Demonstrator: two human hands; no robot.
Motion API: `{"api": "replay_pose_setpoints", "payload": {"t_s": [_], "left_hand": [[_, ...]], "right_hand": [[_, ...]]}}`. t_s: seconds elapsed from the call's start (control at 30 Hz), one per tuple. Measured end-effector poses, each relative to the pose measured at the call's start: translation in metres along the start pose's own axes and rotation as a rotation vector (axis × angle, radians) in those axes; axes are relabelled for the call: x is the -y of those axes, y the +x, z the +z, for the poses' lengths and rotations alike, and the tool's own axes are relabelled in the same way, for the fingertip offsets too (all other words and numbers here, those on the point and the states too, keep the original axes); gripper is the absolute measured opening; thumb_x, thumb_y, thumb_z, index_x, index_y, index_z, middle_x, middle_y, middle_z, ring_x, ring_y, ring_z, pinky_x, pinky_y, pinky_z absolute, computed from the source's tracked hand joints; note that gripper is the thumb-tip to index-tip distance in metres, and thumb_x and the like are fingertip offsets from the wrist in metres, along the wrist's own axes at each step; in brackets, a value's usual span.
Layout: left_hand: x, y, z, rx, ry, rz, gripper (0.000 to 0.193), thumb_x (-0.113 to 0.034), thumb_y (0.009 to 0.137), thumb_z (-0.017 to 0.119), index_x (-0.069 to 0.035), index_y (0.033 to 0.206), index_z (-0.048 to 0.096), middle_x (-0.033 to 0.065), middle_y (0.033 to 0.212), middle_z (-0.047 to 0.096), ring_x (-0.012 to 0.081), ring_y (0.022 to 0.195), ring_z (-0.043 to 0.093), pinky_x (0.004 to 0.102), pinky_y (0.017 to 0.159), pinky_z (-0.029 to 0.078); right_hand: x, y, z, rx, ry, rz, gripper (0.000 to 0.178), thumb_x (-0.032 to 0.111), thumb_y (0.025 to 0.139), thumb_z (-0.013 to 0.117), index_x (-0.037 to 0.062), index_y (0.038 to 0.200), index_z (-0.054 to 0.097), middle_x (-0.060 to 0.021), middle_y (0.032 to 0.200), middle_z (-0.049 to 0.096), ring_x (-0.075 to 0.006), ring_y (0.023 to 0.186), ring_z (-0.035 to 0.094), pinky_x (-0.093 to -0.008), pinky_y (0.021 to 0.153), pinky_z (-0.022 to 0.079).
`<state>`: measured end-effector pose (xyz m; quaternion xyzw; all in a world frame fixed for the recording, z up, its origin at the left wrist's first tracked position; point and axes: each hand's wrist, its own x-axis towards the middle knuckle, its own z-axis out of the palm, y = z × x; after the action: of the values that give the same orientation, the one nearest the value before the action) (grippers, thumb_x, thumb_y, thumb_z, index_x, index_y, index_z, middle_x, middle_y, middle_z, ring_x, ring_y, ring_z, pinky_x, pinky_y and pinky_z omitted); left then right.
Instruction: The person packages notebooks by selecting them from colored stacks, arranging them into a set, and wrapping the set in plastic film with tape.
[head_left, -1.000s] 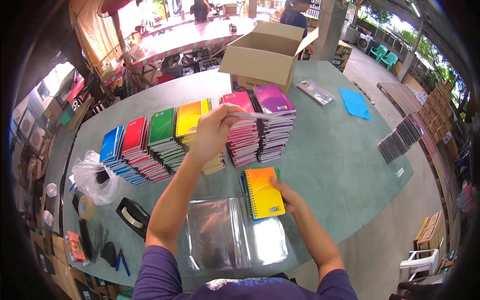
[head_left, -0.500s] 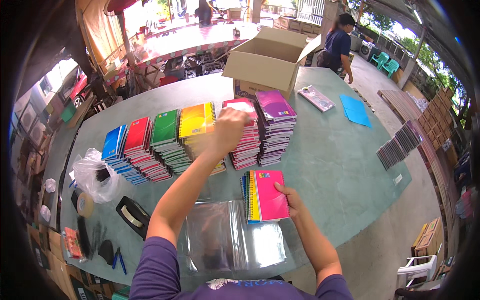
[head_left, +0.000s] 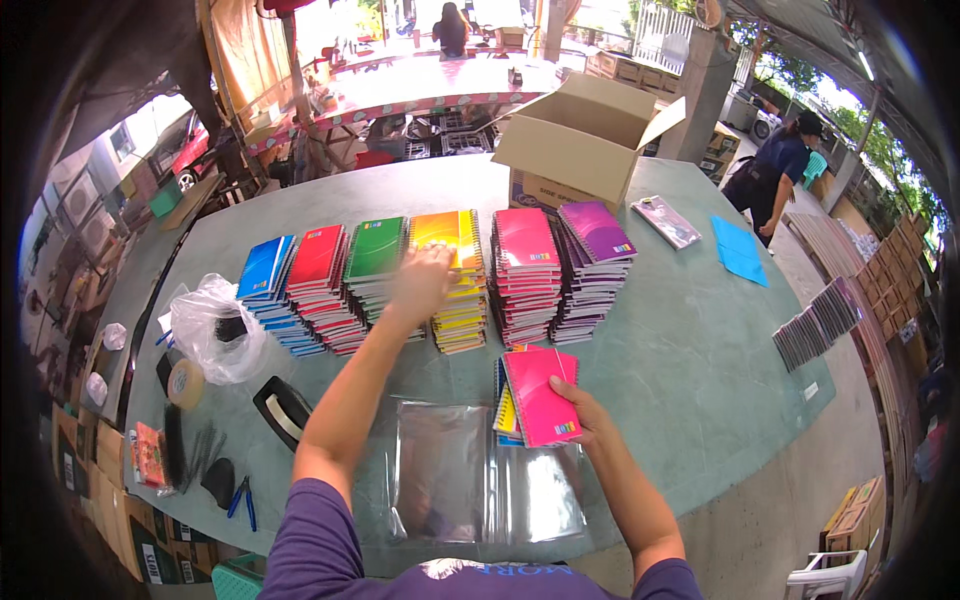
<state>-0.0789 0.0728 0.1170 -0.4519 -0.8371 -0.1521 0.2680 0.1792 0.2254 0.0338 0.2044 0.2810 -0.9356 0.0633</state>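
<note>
My left hand (head_left: pixel 424 283), somewhat blurred, reaches over the yellow notebook stack (head_left: pixel 462 312), its fingers stretched across the top cover. Whether they press on it, I cannot tell. My right hand (head_left: pixel 580 408) grips a small bundle of spiral notebooks, thumb on top. A pink notebook (head_left: pixel 540 400) is uppermost; yellow and blue edges poke out at its left. Beside the yellow stack stand blue (head_left: pixel 262 268), red (head_left: pixel 316 258), green (head_left: pixel 376 248), pink (head_left: pixel 524 240) and purple (head_left: pixel 596 232) notebook stacks. Clear plastic sheets (head_left: pixel 440 480) lie in front of me, partly under the bundle.
An open carton (head_left: pixel 570 150) stands behind the stacks. To the left are a plastic bag (head_left: pixel 215 335), a tape roll (head_left: pixel 185 383), a black tape dispenser (head_left: pixel 283 412) and blue-handled pliers (head_left: pixel 242 503). More notebooks (head_left: pixel 818 325) lie far right. A person (head_left: pixel 775 175) is beyond the table.
My left hand has moved left from the pink stack to the yellow one. The bundle's top pink notebook now lies tilted, another pink edge showing beneath. The person behind has moved right.
</note>
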Motion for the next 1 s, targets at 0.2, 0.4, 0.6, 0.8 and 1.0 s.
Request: {"api": "replay_pose_setpoints", "payload": {"t_s": [0.2, 0.4, 0.6, 0.8, 1.0], "left_hand": [[-0.043, 0.01, -0.053, -0.284, -0.568, -0.151, 0.019, 0.007, 0.079, 0.053, -0.002, 0.095, 0.058, 0.0118, 0.091, 0.062, 0.0255, 0.09, 0.059, 0.0329, 0.088, 0.043], [-0.142, -0.001, -0.014, 0.653, -0.857, 0.845, 0.027, 0.011, 0.064, 0.054, -0.002, 0.087, 0.062, 0.0192, 0.106, 0.057, 0.0303, 0.103, 0.054, 0.0392, 0.095, 0.04], [-0.157, 0.095, 0.05, 0.005, -0.215, 0.328, 0.042, -0.018, 0.083, 0.056, 0.0, 0.12, 0.048, 0.0221, 0.117, 0.055, 0.0344, 0.117, 0.047, 0.0422, 0.105, 0.029], [-0.195, 0.033, -0.029, -0.155, -0.18, 0.652, 0.021, -0.013, 0.071, 0.056, -0.003, 0.089, 0.053, 0.0076, 0.075, 0.054, 0.024, 0.075, 0.055, 0.0359, 0.076, 0.044], [-0.165, -0.12, -0.085, 0.253, -0.451, 0.858, 0.056, -0.023, 0.073, 0.066, -0.009, 0.123, 0.047, 0.0094, 0.117, 0.052, 0.023, 0.112, 0.049, 0.0474, 0.107, 0.024]], "right_hand": [[0.013, -0.006, -0.012, 0.001, 0.117, 0.001, 0.067, 0.048, 0.084, 0.056, -0.0024, 0.125, 0.042, -0.0193, 0.117, 0.055, -0.0284, 0.103, 0.058, -0.0428, 0.09, 0.048], [0.014, -0.036, -0.041, 0.17, 0.153, -0.067, 0.059, 0.028, 0.081, 0.062, -0.0007, 0.127, 0.041, -0.0195, 0.123, 0.052, -0.0327, 0.109, 0.055, -0.0455, 0.095, 0.043], [0.01, -0.054, -0.053, 0.03, 0.207, -0.039, 0.053, 0.017, 0.078, 0.062, -0.0016, 0.124, 0.044, -0.0196, 0.118, 0.056, -0.0327, 0.106, 0.057, -0.0457, 0.093, 0.045], [0.02, -0.077, -0.055, 0.03, 0.307, -0.171, 0.053, 0.03, 0.082, 0.063, -0.0014, 0.122, 0.046, -0.0192, 0.117, 0.056, -0.0313, 0.104, 0.058, -0.0446, 0.091, 0.047], [-0.012, -0.071, -0.027, 0.086, 0.087, 0.079, 0.043, 0.029, 0.081, 0.06, 0.001, 0.113, 0.052, -0.0149, 0.095, 0.064, -0.0245, 0.079, 0.065, -0.0374, 0.071, 0.056]]}}
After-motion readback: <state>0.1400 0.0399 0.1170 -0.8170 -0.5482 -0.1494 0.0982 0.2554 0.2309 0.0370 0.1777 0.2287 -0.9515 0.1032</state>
